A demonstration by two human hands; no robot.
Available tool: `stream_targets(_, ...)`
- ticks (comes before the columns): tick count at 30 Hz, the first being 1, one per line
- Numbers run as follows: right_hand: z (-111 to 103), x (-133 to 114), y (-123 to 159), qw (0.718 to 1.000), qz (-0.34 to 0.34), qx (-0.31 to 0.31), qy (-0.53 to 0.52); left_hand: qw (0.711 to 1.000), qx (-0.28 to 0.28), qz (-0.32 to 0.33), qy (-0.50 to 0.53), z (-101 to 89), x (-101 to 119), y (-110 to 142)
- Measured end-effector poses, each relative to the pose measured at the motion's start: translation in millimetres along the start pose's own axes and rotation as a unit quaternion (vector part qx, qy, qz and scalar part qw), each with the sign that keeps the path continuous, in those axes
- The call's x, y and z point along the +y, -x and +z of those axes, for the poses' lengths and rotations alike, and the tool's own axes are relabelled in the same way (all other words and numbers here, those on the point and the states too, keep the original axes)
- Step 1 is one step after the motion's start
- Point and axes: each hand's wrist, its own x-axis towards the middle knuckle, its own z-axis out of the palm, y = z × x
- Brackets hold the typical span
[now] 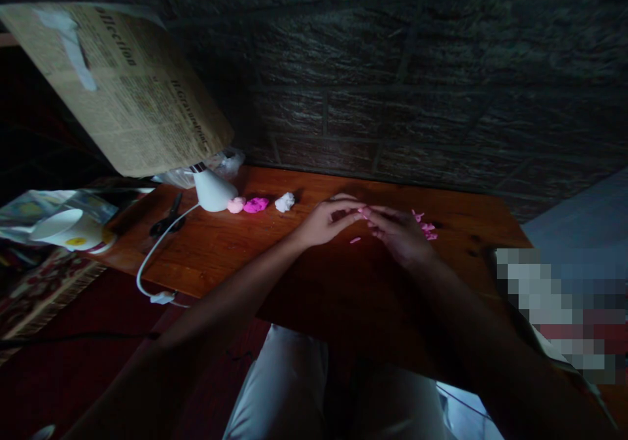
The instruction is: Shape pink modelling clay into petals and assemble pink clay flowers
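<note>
My left hand (324,222) and my right hand (400,234) meet fingertip to fingertip over the wooden table (235,250), pinching a tiny pink bit of clay (364,210) between them. A small pink clay piece (354,240) lies on the table just below the fingers. Several pink clay bits (426,226) lie behind my right hand. Further left sit a light pink lump (236,204), a magenta lump (256,204) and a white lump (284,201) in a row.
A white lamp base (212,190) with a newspaper-covered shade (122,87) stands at the back left, its cord (147,263) trailing off the table edge. Scissors (167,218) lie beside it. A white mug (69,229) lies further left. A dark brick wall (417,87) backs the table.
</note>
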Motion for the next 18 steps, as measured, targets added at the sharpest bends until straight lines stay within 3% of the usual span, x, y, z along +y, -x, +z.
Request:
stream_targets(11,3.1,-6.5,3.2,0.989,0.082,-0.02,-0.119,0.993,0.039,-0.064,0.087,1.5,0.5,-0.5)
stream_targets(18,6.9,-9.4,5.0,0.991,0.076,0.005,-0.11,0.993,0.027,-0.07,0.096,1.3,-1.8,0.2)
